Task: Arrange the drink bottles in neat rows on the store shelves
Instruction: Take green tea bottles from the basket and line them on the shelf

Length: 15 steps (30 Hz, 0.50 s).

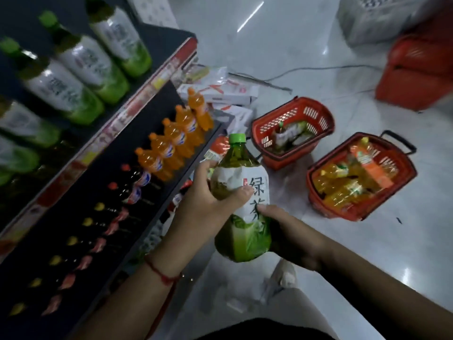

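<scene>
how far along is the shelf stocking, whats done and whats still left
Done: green tea bottles line the upper shelf, orange soda bottles stand in a row below. In hand: both hands, left hand and right hand, hold a large green tea bottle. Left: two red baskets still hold bottles.

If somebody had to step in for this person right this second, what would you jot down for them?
Hands: left hand grips the upper body of a large green tea bottle; right hand holds its lower part. The bottle is in the air, not on a shelf.
Placed: green tea bottles stand in a row on the upper shelf; orange soda bottles and dark bottles line the shelf below.
Left: shelve the held bottle, probably with the matching ones above. Then empty the two red baskets on the floor: the near basket holds yellow and orange drinks, the far basket at least one more bottle.
</scene>
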Tool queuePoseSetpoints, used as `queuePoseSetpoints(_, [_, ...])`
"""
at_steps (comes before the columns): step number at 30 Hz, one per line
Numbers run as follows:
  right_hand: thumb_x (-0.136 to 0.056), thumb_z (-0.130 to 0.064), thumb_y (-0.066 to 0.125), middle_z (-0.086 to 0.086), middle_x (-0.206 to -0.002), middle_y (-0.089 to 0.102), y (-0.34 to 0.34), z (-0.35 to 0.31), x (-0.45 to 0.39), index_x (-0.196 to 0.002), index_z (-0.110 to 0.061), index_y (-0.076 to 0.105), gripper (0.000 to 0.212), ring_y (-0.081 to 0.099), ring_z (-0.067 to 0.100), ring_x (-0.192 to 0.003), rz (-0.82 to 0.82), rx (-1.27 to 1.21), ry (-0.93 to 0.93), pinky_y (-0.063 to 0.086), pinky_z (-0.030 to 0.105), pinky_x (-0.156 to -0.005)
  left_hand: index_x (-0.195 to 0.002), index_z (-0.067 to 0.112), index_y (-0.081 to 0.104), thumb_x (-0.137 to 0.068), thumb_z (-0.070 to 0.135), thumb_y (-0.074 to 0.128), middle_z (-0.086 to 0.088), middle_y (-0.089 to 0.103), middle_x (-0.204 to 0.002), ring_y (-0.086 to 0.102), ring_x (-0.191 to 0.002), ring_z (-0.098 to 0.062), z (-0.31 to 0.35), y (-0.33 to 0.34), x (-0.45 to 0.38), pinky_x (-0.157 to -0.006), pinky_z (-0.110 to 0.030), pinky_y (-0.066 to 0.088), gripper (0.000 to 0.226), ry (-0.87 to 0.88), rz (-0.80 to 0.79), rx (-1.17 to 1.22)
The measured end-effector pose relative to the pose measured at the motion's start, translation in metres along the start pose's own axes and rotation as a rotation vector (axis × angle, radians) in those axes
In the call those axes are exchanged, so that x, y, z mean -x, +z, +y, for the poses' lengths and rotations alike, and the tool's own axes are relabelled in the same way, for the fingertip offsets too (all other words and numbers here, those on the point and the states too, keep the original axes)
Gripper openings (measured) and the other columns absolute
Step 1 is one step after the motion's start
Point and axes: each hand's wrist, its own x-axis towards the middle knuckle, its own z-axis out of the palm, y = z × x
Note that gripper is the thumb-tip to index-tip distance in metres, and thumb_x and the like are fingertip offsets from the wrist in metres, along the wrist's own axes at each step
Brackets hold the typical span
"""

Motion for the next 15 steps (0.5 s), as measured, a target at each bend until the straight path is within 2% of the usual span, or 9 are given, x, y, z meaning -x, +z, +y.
queuePoseSetpoints(2, [-0.089,-0.042,0.060,0.015,-0.131,0.063,-0.019,-0.030,0.002,-0.136,-0.012,0.053,0.056,0.058,0.036,-0.123,0.030,0.081,-0.014,0.041,0.055,-0.107,-0.124,0.049,0.041,-0.062,0.065,0.077,0.018,0.066,-0.113,0.067,-0.102,-0.007,0.026,0.015,-0.021,-0.085,-0.044,0.058,0.073,0.038,0.004,-0.060])
queuePoseSetpoints(4, [-0.089,-0.043,0.058,0.009,-0.128,0.066,-0.029,-0.058,0.002,-0.133,-0.018,0.055,0.051,0.062,0.030,-0.119,0.046,0.177,-0.065,0.047,0.048,-0.103,-0.121,0.049,0.041,-0.064,0.062,0.076,0.018,0.067,-0.108,0.068,-0.096,-0.004,0.045,0.022,-0.039,-0.081,-0.042,0.060,0.068,0.069,0.024,-0.072])
queuePoseSetpoints(8, [-0.093,-0.036,0.062,-0.003,-0.120,0.070,-0.028,-0.111,-0.008,-0.127,-0.029,0.058,0.035,0.068,0.017,-0.109,0.070,0.327,-0.193,0.056,0.033,-0.089,-0.121,0.050,0.038,-0.065,0.062,0.073,0.016,0.066,-0.112,0.068,-0.095,-0.002,0.077,0.020,-0.075,-0.074,-0.035,0.062,0.067,0.150,0.044,-0.066])
queuePoseSetpoints(10, [-0.094,-0.027,0.059,-0.002,-0.119,0.071,-0.025,-0.137,-0.019,-0.127,-0.026,0.058,0.032,0.069,0.017,-0.107,0.097,0.366,-0.258,0.058,0.030,-0.086,-0.122,0.049,0.037,-0.068,0.061,0.073,0.018,0.065,-0.114,0.068,-0.095,0.001,0.089,0.014,-0.092,-0.071,-0.027,0.060,0.066,0.190,0.055,-0.056])
queuePoseSetpoints(13, [-0.093,-0.020,0.062,0.002,-0.120,0.070,-0.019,-0.171,-0.042,-0.128,-0.022,0.059,0.035,0.067,0.020,-0.110,0.113,0.416,-0.341,0.056,0.036,-0.092,-0.124,0.040,0.037,-0.081,0.041,0.076,0.019,0.064,-0.107,0.065,-0.091,0.009,0.106,-0.004,-0.117,-0.065,-0.013,0.054,0.059,0.227,0.052,-0.043])
queuePoseSetpoints(15, [-0.091,-0.015,0.064,0.003,-0.119,0.071,-0.013,-0.195,-0.063,-0.128,-0.018,0.060,0.037,0.068,0.022,-0.109,0.121,0.457,-0.393,0.056,0.037,-0.091,-0.120,0.041,0.037,-0.080,0.039,0.078,0.019,0.066,-0.102,0.066,-0.089,0.010,0.112,-0.024,-0.140,-0.067,-0.016,0.056,0.058,0.255,0.075,-0.064])
